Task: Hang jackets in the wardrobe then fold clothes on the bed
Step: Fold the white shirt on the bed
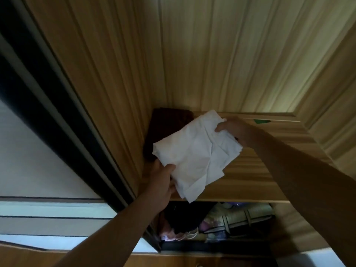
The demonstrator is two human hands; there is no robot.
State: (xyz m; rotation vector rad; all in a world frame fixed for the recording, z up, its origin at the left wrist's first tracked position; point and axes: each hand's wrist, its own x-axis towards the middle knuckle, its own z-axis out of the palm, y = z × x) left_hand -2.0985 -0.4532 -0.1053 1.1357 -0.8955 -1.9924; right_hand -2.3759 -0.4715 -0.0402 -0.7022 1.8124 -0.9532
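A folded white garment (194, 155) is held over a wooden wardrobe shelf (250, 182). My left hand (162, 180) grips its near left corner from below, thumb on top. At the far right edge my right hand (231, 131) pinches the garment, thumb on the cloth. A dark brown folded cloth (163, 130) lies on the shelf at the back left, partly under the white garment.
The wardrobe's wooden inner walls (173, 64) rise on the left, back and right. Below the shelf sit a pale bag with straps (240, 218) and dark clothes (183, 216). A dark sliding-door frame (48, 112) runs along the left.
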